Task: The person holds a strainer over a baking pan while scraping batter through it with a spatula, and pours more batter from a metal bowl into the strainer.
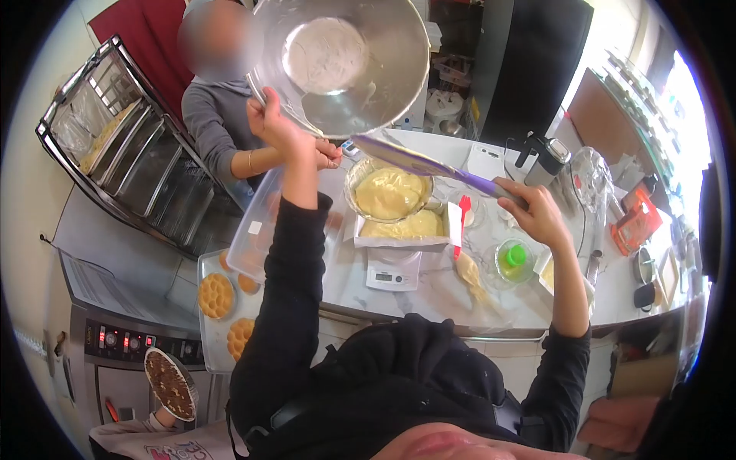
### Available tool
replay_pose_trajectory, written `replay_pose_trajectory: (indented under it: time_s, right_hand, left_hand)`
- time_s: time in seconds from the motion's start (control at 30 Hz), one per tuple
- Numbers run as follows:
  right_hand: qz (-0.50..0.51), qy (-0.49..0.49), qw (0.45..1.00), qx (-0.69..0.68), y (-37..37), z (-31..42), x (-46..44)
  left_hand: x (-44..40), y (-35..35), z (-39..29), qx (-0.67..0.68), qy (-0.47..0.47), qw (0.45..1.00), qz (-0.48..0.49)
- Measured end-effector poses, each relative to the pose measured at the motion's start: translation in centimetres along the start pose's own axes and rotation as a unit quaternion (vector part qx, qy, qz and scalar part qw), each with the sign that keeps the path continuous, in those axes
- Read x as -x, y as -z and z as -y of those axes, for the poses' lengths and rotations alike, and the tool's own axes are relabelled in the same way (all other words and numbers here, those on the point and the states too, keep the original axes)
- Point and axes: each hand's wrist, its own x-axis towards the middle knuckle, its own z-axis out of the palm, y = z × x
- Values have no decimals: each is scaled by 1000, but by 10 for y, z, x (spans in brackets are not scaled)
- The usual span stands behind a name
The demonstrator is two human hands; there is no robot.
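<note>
My left hand (282,126) grips the rim of a large metal bowl (368,92), tipped so that its smeared inside shows. My right hand (537,211) is closed round the handle of a purple spatula (437,169), its batter-coated blade just below the bowl's rim. Beneath them, a smaller bowl of pale yellow batter (389,192) stands at the back edge of a white lined rectangular pan (406,230), which also holds batter. A white kitchen scale (393,270) shows in front of the pan.
Across the counter stands a person in grey (218,123). A red spatula (462,222), piping bag (475,277), glass bowl with a green object (515,259) and hand mixer (548,159) lie rightward. At left are a tray of buns (205,330), a rack and a co-worker's pie (171,383).
</note>
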Motion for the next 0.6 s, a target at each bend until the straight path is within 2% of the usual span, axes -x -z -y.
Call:
replay_pose_trajectory:
  time_s: [0.07, 0.13, 0.23, 0.33, 0.43, 0.53, 0.6]
  right_hand:
    - [-53, 65, 995, 56, -3, -6, 4]
    - [-63, 73, 989, 115, -6, -5, 4]
    - [-69, 93, 975, 189, -13, -13, 6]
    - [-65, 129, 956, 257, -15, -26, 11]
    - [-60, 138, 938, 311, -13, -32, 20]
    - [-60, 148, 917, 365, 0, -37, 30]
    - [-58, 148, 905, 395, 13, -38, 34]
  left_hand:
    - [-6, -7, 2, 19, 20, 1000, -9]
    - [-16, -12, 16, 11, 31, 999, -11]
    - [-21, -19, 42, 48, 115, 992, 6]
    - [-14, -33, 63, 139, 248, 958, -28]
    - [-14, -37, 84, 102, 377, 919, -51]
    - [-12, -36, 107, 72, 425, 902, -36]
    - [-10, -28, 130, 14, 401, 916, 2]
